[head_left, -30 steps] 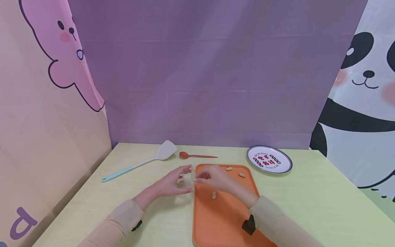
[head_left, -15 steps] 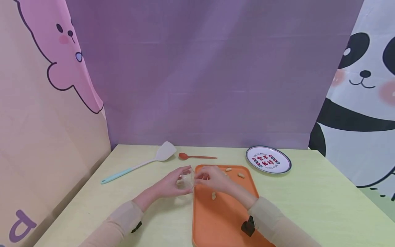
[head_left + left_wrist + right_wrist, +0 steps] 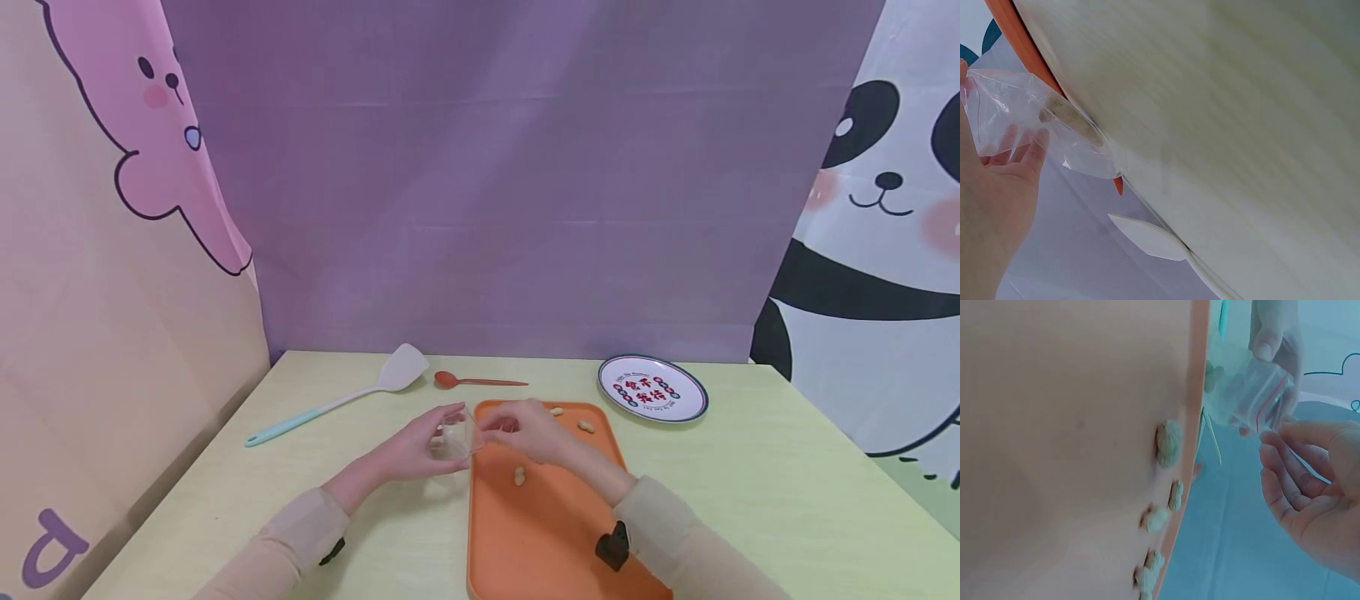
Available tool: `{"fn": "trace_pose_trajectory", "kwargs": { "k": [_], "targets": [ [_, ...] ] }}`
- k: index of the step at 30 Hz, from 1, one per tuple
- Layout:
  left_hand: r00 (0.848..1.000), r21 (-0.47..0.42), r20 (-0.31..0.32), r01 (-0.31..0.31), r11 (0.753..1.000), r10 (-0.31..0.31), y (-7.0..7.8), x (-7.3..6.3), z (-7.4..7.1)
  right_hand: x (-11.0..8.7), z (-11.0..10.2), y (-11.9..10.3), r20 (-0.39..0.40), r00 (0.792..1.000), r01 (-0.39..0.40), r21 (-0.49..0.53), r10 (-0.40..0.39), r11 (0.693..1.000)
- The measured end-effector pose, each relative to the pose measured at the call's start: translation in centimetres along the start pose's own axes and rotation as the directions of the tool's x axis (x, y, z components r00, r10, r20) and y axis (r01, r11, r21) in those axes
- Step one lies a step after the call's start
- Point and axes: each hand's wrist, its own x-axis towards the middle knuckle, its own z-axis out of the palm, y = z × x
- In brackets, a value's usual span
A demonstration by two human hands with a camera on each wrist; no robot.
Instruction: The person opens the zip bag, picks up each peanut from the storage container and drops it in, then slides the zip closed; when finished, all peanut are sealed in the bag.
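In the head view my left hand (image 3: 420, 442) holds a small clear zip bag (image 3: 456, 437) just over the left edge of the orange tray (image 3: 555, 525). Fingers and thumb lie on opposite sides of the bag. A red zip line crosses its mouth in the right wrist view, where my right hand (image 3: 1316, 481) pinches the edge of that mouth between thumb and forefinger. Through the plastic, the left wrist view shows a brownish peanut (image 3: 1072, 119) near the bottom of the bag. Several unshelled peanuts lie in the tray, one peanut (image 3: 520, 476) close below my right hand.
Behind the hands, a spatula (image 3: 360, 392) with a light blue handle and a red-brown spoon (image 3: 480, 381) lie on the pale table (image 3: 750, 483). A white patterned plate (image 3: 652, 387) stands right of the tray. A purple cloth (image 3: 495, 183) hangs behind the table.
My right hand has shifted slightly to the right at the bag's mouth, and the bag's edge stretches a little with it. The left hand stays in place.
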Motion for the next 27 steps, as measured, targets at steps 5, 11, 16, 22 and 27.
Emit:
{"fn": "trace_pose_trajectory", "kwargs": {
  "k": [5,11,16,22,27],
  "targets": [
    [1.000,-0.010,0.008,0.000,1.000,0.000,0.1,0.0,0.0,-0.5,-1.1,0.4,-0.003,1.000,-0.018,-0.002,0.018,1.000],
    [1.000,-0.017,0.006,-0.001,1.000,0.001,0.3,-0.1,0.1,-1.4,-2.5,1.1,-0.056,0.998,0.004,-0.038,-0.006,0.999],
    [1.000,0.011,0.001,-0.009,1.000,0.009,0.3,0.0,0.1,-2.4,-3.7,1.9,-0.086,0.996,-0.013,-0.084,0.006,0.996],
    [1.000,0.002,0.004,-0.001,1.000,0.001,0.3,-0.1,0.1,-3.5,-5.0,4.0,-0.076,0.994,-0.084,-0.107,0.076,0.991],
    [1.000,0.007,0.007,-0.011,1.000,0.010,0.3,-0.1,0.2,-4.3,-6.2,6.0,-0.104,0.986,-0.141,-0.137,0.128,0.980]
  ]
}}
